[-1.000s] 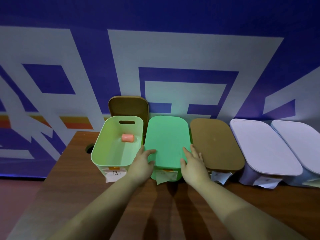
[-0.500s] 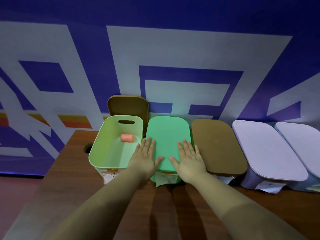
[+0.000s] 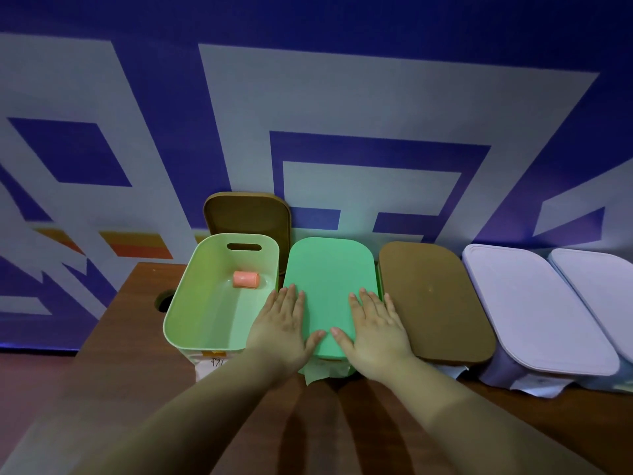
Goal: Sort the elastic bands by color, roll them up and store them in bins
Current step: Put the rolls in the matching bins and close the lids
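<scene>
Flat on the green lid (image 3: 330, 279), both hands press down with straight fingers: the left hand (image 3: 282, 325) on the lid's lower left part, the right hand (image 3: 375, 325) on its lower right, thumbs nearly meeting near the lid's front edge. Just left of centre in the frame, an open light-green bin (image 3: 191, 303) holds one rolled pink elastic band (image 3: 246, 279) lying near its far end. A brown lid (image 3: 248, 214) stands upright behind that bin, against the blue and white wall (image 3: 342, 97). To the right of the green lid sits a bin with a brown lid (image 3: 435, 299), then two bins with pale lilac lids (image 3: 534, 310), the last cut off by the frame's right edge. All stand on a dark wood surface (image 3: 130, 371).
</scene>
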`<state>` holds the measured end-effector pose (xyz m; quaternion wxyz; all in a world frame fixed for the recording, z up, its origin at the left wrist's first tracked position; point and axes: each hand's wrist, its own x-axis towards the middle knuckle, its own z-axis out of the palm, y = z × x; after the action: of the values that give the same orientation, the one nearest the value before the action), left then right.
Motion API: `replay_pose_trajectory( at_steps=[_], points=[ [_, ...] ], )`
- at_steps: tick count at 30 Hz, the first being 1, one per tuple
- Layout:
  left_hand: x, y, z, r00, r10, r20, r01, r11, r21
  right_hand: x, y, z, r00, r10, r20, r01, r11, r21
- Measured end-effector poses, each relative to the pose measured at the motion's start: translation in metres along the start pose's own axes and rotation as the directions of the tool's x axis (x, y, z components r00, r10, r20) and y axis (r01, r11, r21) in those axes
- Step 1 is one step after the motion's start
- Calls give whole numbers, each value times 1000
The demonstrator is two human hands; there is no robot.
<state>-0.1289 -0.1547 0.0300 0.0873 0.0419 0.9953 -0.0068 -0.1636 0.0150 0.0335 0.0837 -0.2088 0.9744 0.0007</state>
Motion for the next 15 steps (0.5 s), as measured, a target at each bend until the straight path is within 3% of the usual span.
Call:
replay_pose_trajectory(
  at_steps=[5,15],
  points=[
    [19,-12,-22,992,77,-104,-62,988,145,20,9,-22,993,-28,-112,26,999,-20],
    [103,-29,-31,981,-16,-192,11,1000,-24,105,21,-27,986,61,-155,-44,993,109]
  ],
)
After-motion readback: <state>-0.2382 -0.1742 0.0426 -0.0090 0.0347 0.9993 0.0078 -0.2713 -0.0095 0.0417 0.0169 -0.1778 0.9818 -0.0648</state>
